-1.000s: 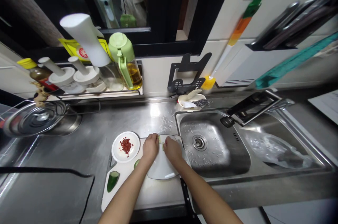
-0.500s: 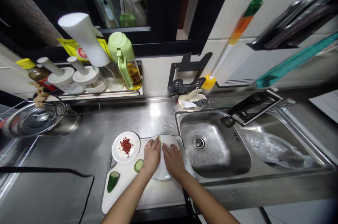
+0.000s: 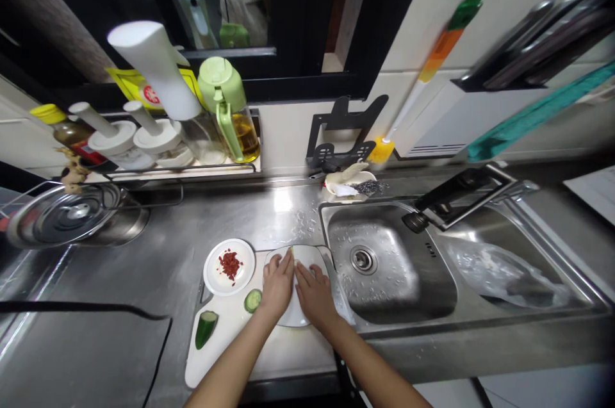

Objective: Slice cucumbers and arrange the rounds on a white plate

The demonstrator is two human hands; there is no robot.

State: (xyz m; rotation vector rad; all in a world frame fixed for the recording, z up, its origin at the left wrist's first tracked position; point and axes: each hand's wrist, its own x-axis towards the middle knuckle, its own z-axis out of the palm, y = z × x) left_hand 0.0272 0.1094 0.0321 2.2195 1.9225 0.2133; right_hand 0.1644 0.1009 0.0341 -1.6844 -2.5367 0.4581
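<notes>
Both my hands rest close together over a white plate (image 3: 300,317) on the white cutting board (image 3: 273,360). My left hand (image 3: 277,283) has its fingers bent, the index finger stretched towards the plate's far side. A narrow pale green sliver shows by that fingertip, mostly hidden. My right hand (image 3: 314,293) faces it, fingers curled down and tips close to the left hand's. Whatever lies between the hands is covered by the fingers. Left of them on the board are a cut cucumber piece (image 3: 252,300), a dark green cucumber end (image 3: 206,330) and a small white plate (image 3: 209,272) bearing chopped red bits (image 3: 230,265).
To the right is a steel sink (image 3: 403,286) with a black faucet (image 3: 446,193) and a clear plastic bag (image 3: 509,273). Behind stand a green-lidded oil bottle (image 3: 230,110), seasoning jars (image 3: 161,142) and a steel pot lid (image 3: 67,212). A black cable (image 3: 86,309) crosses the left counter.
My hands stay at the same spot on the plate, with only a slight shift of the fingers. The pale green sliver by the left fingertip shows less now. The view has moved slightly.
</notes>
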